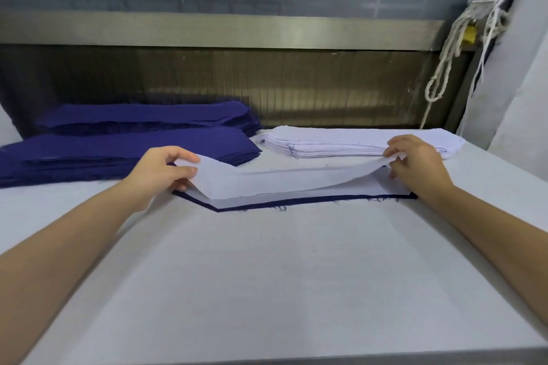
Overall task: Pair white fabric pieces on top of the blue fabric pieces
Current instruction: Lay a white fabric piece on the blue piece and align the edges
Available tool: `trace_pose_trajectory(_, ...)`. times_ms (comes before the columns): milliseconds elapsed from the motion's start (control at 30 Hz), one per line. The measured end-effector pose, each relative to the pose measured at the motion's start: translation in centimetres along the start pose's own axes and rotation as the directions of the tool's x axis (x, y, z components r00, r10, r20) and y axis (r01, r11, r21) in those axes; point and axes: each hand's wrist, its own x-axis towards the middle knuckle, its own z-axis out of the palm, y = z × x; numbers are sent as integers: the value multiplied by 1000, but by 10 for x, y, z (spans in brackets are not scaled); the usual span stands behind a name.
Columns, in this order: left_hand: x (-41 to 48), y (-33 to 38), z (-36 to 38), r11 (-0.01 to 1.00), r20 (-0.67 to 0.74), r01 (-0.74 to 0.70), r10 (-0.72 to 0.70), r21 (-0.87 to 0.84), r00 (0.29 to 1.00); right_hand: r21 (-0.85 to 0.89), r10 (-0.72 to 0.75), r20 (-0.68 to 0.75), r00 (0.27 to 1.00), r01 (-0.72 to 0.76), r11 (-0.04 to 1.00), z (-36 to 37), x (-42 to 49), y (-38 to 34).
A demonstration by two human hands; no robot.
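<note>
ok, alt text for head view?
Left hand and right hand hold the ends of a long white fabric piece over a dark blue fabric piece on a white table. Behind: blue fabric stacks left, white fabric stack right.

Both hands hold one white fabric piece (284,181) by its ends, left hand (161,170) and right hand (415,163), sagging over a blue fabric piece (296,202) on the table (267,275). Far left lie blue stacks (118,151); far right, a white stack (355,142).

The white table (267,290) carries two blue stacks (118,154), a white stack (341,142) and a paired pile (237,202).
</note>
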Motion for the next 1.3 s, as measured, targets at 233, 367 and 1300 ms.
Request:
trace_pose_trajectory(233,-3,-8,-2,985,-38,-97,104,146,994,216,90,36,995,-96,972,0,-2,3)
trace_pose_trajectory(367,-3,-7,0,962,-32,-148,159,231,987,289,144,104,984,-168,942,5,0,4)
trace_pose_trajectory(1300,-14,0,-4,893,146,-240,198,382,969,129,145,127,981,-161,978,-3,-4,8)
